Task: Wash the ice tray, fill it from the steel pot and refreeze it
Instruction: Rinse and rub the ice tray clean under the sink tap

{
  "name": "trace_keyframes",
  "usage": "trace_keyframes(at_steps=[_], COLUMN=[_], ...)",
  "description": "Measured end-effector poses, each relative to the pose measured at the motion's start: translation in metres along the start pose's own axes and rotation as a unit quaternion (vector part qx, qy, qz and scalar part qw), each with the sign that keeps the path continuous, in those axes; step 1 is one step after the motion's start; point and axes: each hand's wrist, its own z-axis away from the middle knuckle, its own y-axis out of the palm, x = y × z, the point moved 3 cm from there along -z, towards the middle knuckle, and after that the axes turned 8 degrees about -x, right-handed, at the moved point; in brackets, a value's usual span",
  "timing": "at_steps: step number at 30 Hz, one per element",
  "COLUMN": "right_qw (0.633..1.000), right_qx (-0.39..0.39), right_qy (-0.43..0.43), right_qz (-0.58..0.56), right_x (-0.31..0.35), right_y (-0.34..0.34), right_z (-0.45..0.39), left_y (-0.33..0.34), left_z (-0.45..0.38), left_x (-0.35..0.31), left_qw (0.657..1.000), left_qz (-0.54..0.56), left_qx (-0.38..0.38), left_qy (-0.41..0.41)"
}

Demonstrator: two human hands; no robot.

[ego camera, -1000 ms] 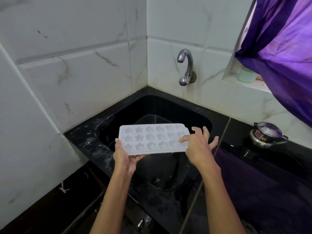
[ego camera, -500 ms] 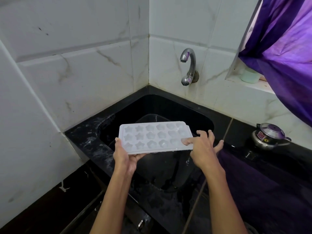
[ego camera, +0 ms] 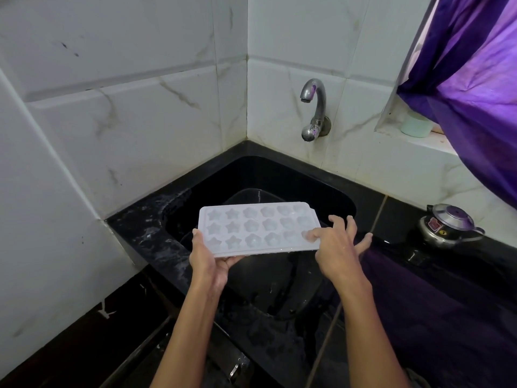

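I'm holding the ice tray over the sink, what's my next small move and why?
Probably reach the right hand up to the tap and turn it on. The tray is held level over the sink by the left hand, its moulds look empty, and no water is running, so washing can't start yet.

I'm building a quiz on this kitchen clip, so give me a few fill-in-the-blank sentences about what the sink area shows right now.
1. The white ice tray is held over the black ____.
2. The left hand holds the tray's near-left ____.
3. The right hand's index finger rests on the tray's ____ end.
4. The tap is fixed to the tiled ____.

Missing words: sink; corner; right; wall
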Motion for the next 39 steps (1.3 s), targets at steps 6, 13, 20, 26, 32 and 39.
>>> trace_keyframes(at_steps=[6,13,20,26,32,39], right_qw=[1.0,0.999,0.993,0.993,0.995,0.995], right_qx=[0.012,0.022,-0.048,-0.03,-0.013,-0.018], right_qy=[0.002,-0.005,-0.035,-0.076,-0.088,-0.092], right_qz=[-0.002,-0.023,-0.104,-0.084,-0.036,-0.013], right_x=[-0.004,-0.005,-0.006,0.007,0.015,0.019], right_y=[0.002,0.003,-0.006,-0.001,-0.003,-0.004], right_z=[0.001,0.0,-0.002,0.004,0.013,0.014], left_y=[0.001,0.004,0.009,0.012,0.011,0.011], left_z=[0.001,0.003,0.007,0.01,0.012,0.013], left_x=[0.001,0.002,0.006,0.01,0.008,0.007], left_qw=[1.0,1.0,1.0,1.0,1.0,1.0], left_qz=[-0.004,-0.004,0.001,0.005,0.003,0.007], left_qx=[-0.004,-0.009,-0.008,-0.009,-0.008,-0.008], left_qy=[0.005,0.012,0.012,0.003,0.011,0.015])
